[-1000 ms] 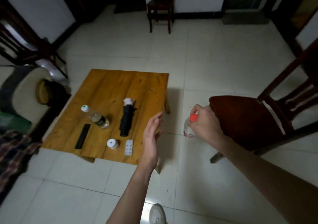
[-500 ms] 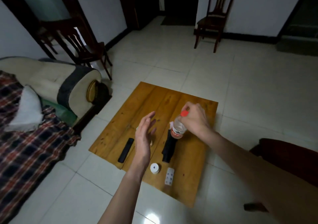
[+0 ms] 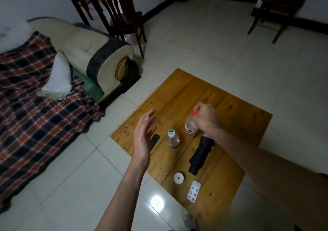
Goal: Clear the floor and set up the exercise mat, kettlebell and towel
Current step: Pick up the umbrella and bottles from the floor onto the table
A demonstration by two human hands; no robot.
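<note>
Wooden worktop (image 3: pixel 236 113) carries the cleared clutter: the right hand (image 3: pixel 204 117) grips a red-capped bottle (image 3: pixel 190 127) by its neck, base at the surface beside a green-capped bottle (image 3: pixel 172 139). The left hand (image 3: pixel 143 135) hovers flat, fingers straight, holding nothing. No mat, kettlebell or towel shows, so setup looks hardly begun. Tiled floor (image 3: pixel 221 41) lies open beyond; a sofa (image 3: pixel 99 57) and chairs (image 3: pixel 122 12) bound it.
</note>
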